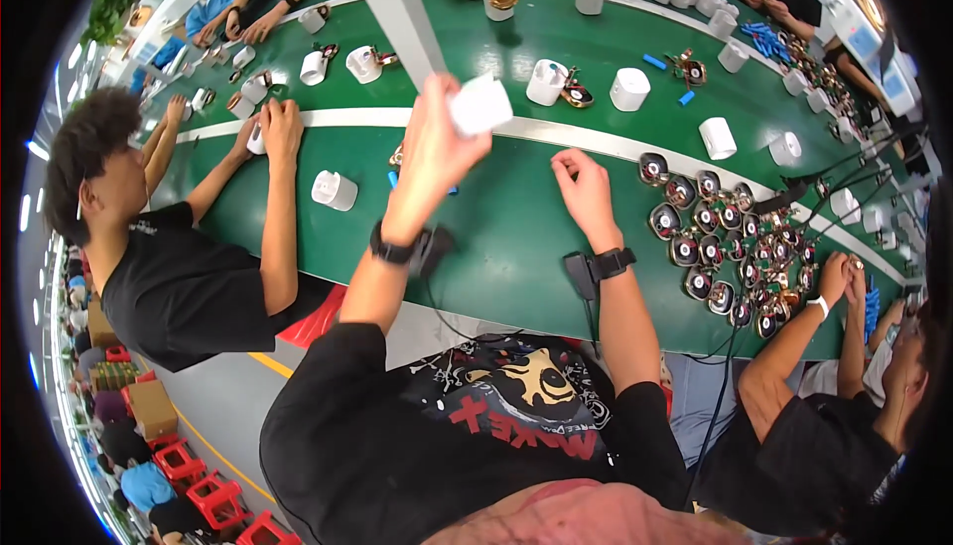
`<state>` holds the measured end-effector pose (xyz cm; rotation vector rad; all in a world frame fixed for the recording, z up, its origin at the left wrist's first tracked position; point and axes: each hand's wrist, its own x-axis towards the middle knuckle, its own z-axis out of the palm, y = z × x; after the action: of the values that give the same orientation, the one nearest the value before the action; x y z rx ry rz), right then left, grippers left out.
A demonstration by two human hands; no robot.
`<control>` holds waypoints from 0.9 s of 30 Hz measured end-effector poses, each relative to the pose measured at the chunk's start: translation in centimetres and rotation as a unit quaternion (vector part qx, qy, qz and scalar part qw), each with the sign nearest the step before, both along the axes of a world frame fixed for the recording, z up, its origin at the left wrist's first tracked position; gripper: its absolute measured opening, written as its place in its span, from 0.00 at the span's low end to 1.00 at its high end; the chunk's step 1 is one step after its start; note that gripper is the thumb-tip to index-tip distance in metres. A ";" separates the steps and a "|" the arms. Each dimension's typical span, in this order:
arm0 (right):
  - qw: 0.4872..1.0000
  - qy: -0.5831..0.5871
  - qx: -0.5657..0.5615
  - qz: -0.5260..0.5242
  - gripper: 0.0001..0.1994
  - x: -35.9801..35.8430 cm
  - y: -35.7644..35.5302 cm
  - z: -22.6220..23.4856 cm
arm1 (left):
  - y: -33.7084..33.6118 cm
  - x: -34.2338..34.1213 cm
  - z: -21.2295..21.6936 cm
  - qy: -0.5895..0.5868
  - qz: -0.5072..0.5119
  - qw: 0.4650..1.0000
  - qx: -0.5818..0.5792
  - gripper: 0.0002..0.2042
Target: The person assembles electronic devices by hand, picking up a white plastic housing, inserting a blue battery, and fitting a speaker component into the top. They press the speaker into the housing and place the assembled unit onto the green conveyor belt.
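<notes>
My left hand (437,143) is closed on a white plastic housing (480,108), a rounded box shape slightly blurred, raised over the pale strip along the bench. Beyond my left wrist, partly hidden by my forearm, lie a small component with coppery parts (397,157) and a blue cylinder (393,179). My right hand (588,198) hovers above the green bench with fingers loosely bent and apart, nothing visible in them. Closest on its right is a cluster of round black-and-metal speaker-like parts with wiring (709,217). Another white housing (335,191) lies left of my left forearm.
White housings (629,89) and wired parts (576,94) are spread along the green bench (496,257) beyond the pale strip (541,132). A metal post (392,9) rises ahead. Co-workers' arms (280,188) are close on both sides. Black cables (730,386) hang at right.
</notes>
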<state>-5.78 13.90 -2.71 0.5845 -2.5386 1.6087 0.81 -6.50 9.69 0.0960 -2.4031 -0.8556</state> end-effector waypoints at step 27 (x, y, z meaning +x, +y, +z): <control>0.988 -0.079 -0.101 0.082 0.07 1.8 -2.7 1.8 | -1.9 6.5 -7.5 0.039 -0.021 0.966 0.256 0.36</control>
<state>-4.01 11.18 -0.87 0.6831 -2.4451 2.0155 7.30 -8.35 2.23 0.2062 -2.0635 -1.4542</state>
